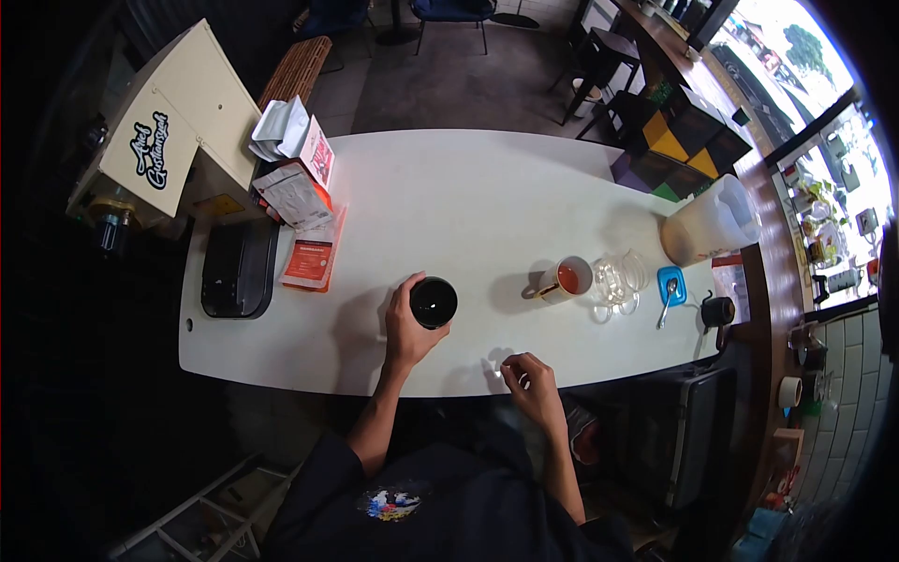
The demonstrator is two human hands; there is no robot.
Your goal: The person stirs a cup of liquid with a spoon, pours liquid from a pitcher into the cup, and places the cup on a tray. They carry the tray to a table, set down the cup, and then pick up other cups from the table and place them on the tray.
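Your left hand [410, 328], with the thumb and fingers spread in a curved grasp, lies ahead of your torso; the left forearm [379, 407] runs forward and slightly inward, bare below the elbow. Your right hand [534, 386], lower in view and apart from the left, has loosely curled fingers, the thumb near the index; the right forearm [562, 468] angles forward and inward, likewise bare.

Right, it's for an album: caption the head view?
Left hand around a dark cup, right hand curled by the near edge of the white table.
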